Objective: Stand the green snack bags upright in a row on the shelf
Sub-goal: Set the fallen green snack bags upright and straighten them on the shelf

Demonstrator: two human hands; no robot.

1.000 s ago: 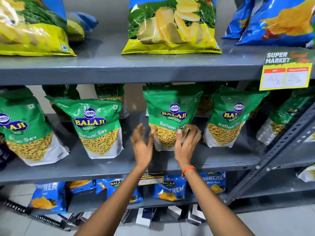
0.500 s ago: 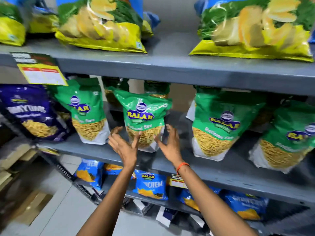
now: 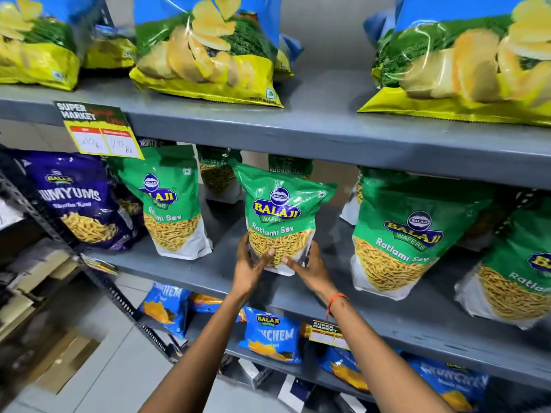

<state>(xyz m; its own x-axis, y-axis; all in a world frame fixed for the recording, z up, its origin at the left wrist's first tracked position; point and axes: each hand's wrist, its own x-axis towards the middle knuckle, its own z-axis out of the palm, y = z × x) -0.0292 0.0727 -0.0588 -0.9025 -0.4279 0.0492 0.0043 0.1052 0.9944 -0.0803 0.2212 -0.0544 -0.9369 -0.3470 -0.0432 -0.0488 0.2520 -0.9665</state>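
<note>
At the far left of the grey middle shelf (image 3: 190, 272), a purple snack bag (image 3: 80, 201) is seen leaning beside the upright post. A yellow price tag (image 3: 100, 132) is hung from the shelf edge above it. To the right of the purple bag, a green snack bag (image 3: 170, 204) is stood upright on the middle shelf, its label facing forward. Further right, near the front edge of the same shelf, a second green bag (image 3: 278, 216) is gripped low down by both hands and is tilted slightly, its top leaning left. The left hand (image 3: 249, 266) is closed around the bag's lower left corner, thumb pressed on the front panel. The right hand (image 3: 310, 268) is closed around the lower right corner, an orange thread (image 3: 335, 302) worn at its wrist. To the right of the held bag, a third green bag (image 3: 408, 234) is stood on the shelf, and a fourth (image 3: 518, 272) is cut off by the frame edge. More green bags (image 3: 219, 171) are seen behind the held one, at the back of the shelf.
</note>
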